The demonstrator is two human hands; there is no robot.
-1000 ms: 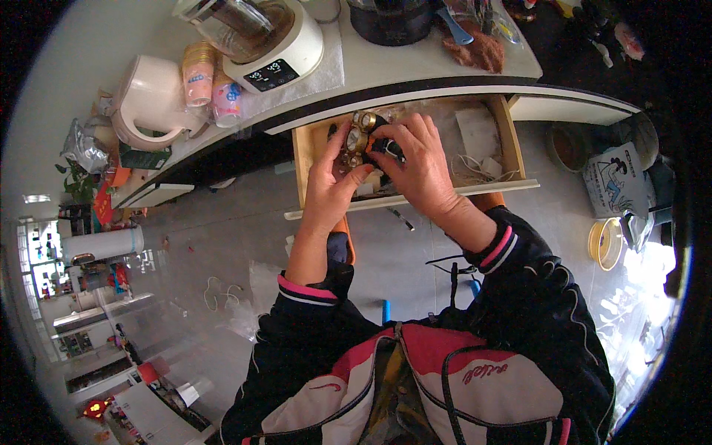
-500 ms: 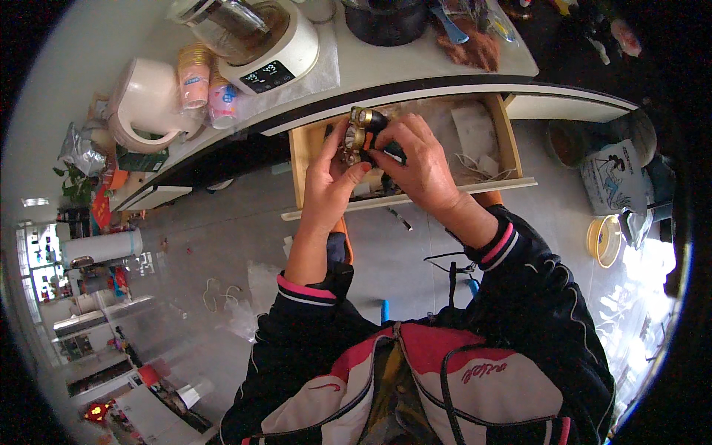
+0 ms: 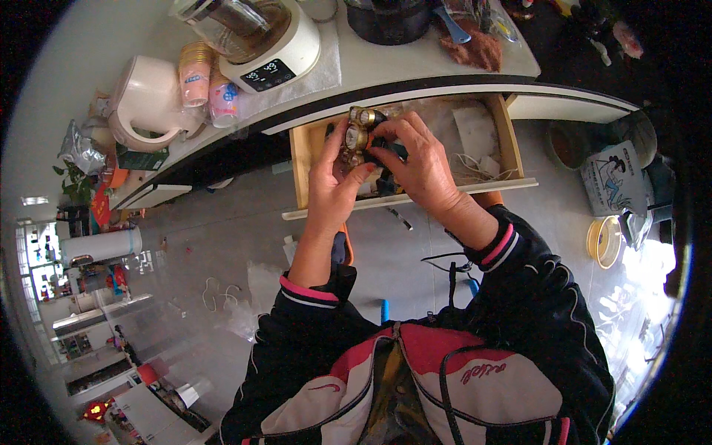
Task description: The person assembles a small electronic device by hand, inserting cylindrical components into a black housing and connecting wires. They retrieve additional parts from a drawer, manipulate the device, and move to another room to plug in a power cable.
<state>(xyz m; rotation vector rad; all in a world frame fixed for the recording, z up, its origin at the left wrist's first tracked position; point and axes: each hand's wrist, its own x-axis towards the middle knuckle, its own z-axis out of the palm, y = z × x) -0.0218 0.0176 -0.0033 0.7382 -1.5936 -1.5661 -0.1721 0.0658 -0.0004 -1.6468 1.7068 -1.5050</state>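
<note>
Over an open wooden drawer, I hold a headlamp with several round, gold-rimmed lamps and dark parts. My left hand grips it from the left, fingers along its side and thumb at its lower end. On the other side, my right hand has its thumb and fingertips pinched on the headlamp's dark back part. Exactly what those fingertips press is hidden. Inside the drawer, a white cable and a pale paper-like piece lie to the right of my hands.
A white countertop beyond the drawer carries a glass kettle on a white base, stacked paper cups, a cream jug and a dark pot. At right on the floor are a printed bag and a yellow basin.
The headlamp has turned slightly, so its lamp faces show more toward me. My left hand has shifted a little to the right; my right hand stays nearly in place.
</note>
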